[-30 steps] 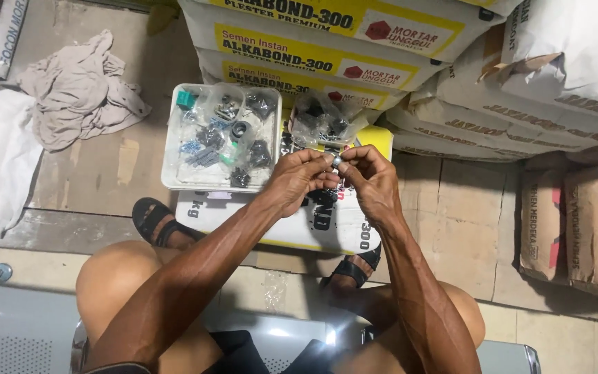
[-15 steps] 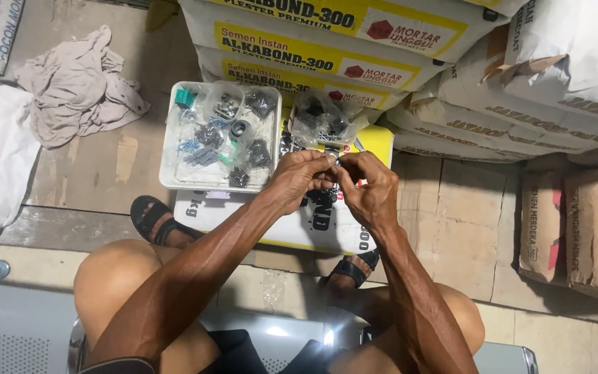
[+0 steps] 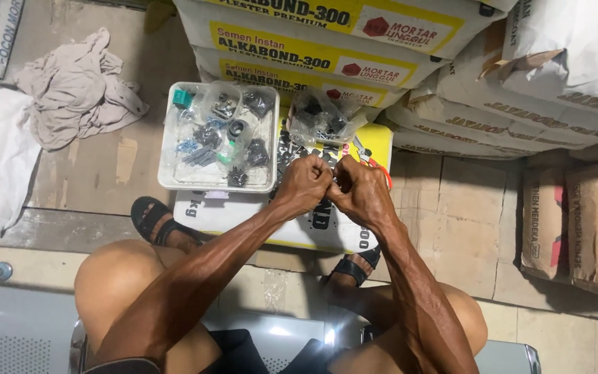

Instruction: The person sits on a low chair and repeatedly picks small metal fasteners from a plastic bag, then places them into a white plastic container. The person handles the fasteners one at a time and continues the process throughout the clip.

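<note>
Both of your hands met just in front of the white tray (image 3: 169, 181): your left hand (image 3: 305, 185) and right hand (image 3: 359, 192) were curled tight, knuckles touching, pinching a small part hidden between the fingers. Judging by the many bagged fittings (image 3: 224, 142) left inside that tray, much of the work remained.

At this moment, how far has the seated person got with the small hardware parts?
Done: I cannot tell; no finished pieces show. In hand: left hand and right hand meet, fingers pinched on something too small to identify. Left: the white rectangular plastic tray holds many bagged dark parts, and a clear plastic bag of parts lies beside it.
</note>
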